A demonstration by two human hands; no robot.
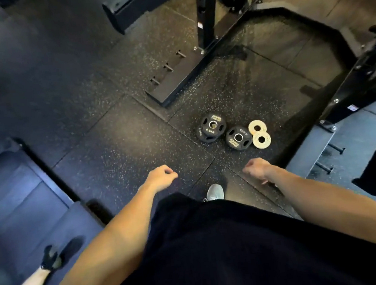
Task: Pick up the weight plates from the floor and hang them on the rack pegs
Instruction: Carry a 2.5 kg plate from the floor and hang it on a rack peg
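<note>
Both hands hang empty above the floor (118, 134), fingers loosely curled, holding nothing. The weight plates lie flat ahead of the person, just short of the rack base (183, 79): a stack of two black plates (212, 127), one black plate (239, 137) beside it, and two small pale plates (259, 133) overlapping at the right end. Their row runs left to right, holes facing up. The right hand (256, 168) is judged nearer, the group lying forward and slightly inward of it; the left hand (160, 177) stands farther off. Short pegs (168, 67) project from the rack base beyond.
</note>
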